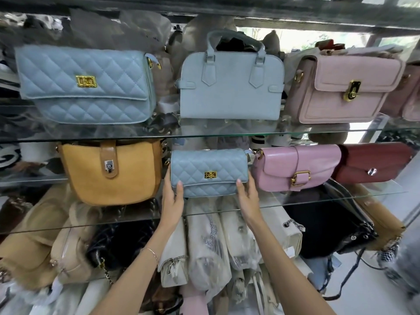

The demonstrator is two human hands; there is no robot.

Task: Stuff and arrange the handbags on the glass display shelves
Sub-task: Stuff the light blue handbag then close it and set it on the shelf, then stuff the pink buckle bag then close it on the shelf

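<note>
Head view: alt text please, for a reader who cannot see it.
Left hand and right hand grip a small blue bag by its sides on a glass shelf, between a mustard bag and a pink bag. Larger bags stand on the shelf above.

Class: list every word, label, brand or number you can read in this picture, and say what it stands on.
No text can be read.
On the small blue bag, the gold clasp: a pattern, no legible letters.
On the plastic wrap below, grey print: too blurred to read.
</note>
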